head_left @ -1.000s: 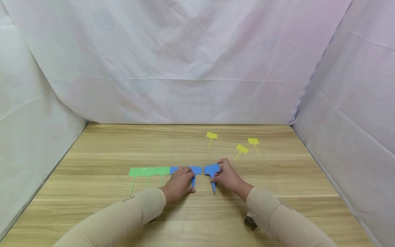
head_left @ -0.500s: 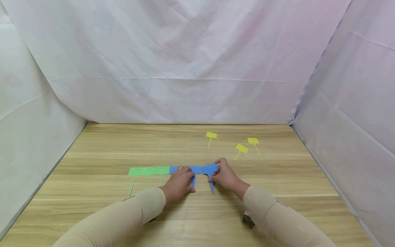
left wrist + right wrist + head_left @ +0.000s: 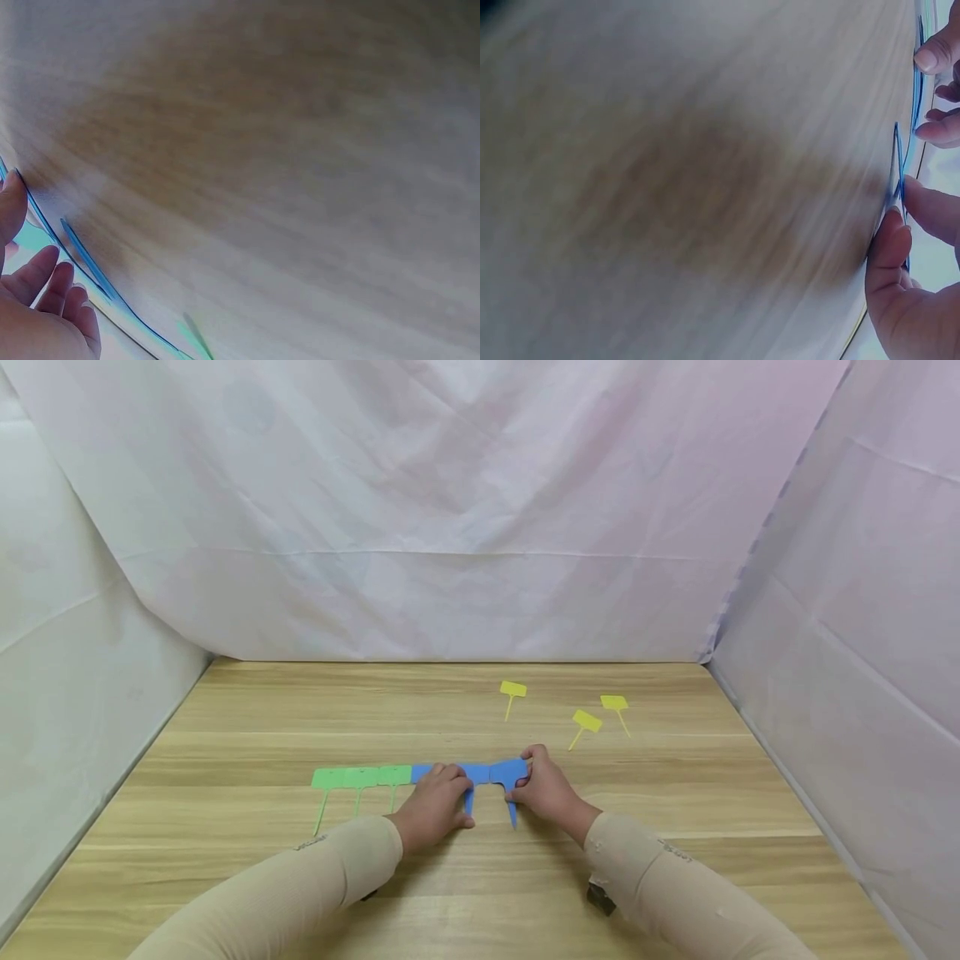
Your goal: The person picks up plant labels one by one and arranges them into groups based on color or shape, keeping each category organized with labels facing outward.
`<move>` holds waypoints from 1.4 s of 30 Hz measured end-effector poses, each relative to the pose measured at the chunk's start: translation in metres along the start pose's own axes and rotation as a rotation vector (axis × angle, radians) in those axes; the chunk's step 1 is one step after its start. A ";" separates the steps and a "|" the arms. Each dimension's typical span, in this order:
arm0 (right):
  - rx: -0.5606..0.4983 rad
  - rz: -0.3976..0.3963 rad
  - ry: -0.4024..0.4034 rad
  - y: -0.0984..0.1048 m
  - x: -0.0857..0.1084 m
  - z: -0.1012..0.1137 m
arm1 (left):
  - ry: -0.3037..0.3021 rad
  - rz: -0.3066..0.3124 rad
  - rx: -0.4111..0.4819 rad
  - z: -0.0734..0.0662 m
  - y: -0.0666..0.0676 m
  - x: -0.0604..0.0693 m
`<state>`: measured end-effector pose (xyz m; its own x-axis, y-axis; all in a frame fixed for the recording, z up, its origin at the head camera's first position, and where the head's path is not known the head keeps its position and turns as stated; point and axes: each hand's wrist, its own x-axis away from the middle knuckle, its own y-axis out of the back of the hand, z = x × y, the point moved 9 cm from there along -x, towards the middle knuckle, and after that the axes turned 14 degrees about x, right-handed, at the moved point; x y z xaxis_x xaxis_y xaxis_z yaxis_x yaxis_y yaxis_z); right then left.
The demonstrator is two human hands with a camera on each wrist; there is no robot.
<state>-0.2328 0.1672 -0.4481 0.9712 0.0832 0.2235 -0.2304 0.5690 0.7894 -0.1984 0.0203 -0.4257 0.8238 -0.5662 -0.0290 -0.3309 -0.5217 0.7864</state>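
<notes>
A row of T-shaped plant labels lies across the middle of the table in the head view. Green plant labels [image 3: 327,777] form its left part, and blue plant labels [image 3: 476,773] continue it rightward. My left hand [image 3: 431,806] rests on the blue ones and covers part of them, its thumb beside a blue stem. At the row's right end, my right hand [image 3: 551,789] pinches a blue plant label [image 3: 508,772] between thumb and fingers. That label's left edge meets its neighbour, and its head tilts slightly. The right wrist view shows the pinching fingers [image 3: 892,240] close to the tabletop.
Three yellow plant labels lie scattered farther back: one [image 3: 513,689] behind the row, another [image 3: 587,721] to its right, and the third [image 3: 614,702] rightmost. White cloth [image 3: 465,602] hangs behind and along both sides of the wooden table [image 3: 225,710].
My right hand has moved slightly left with its blue plant label, closing the gap to the row. The left hand has stayed in place.
</notes>
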 end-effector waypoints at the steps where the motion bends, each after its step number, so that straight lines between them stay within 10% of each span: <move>1: 0.005 0.001 -0.001 0.000 0.000 -0.001 | 0.000 0.001 0.001 0.000 0.000 0.000; 42: 0.154 0.018 0.013 0.004 -0.002 0.003 | 0.023 0.015 0.009 0.001 0.000 -0.001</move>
<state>-0.2355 0.1671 -0.4438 0.9672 0.1031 0.2320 -0.2536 0.4352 0.8639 -0.1996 0.0202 -0.4261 0.8287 -0.5597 -0.0029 -0.3478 -0.5191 0.7808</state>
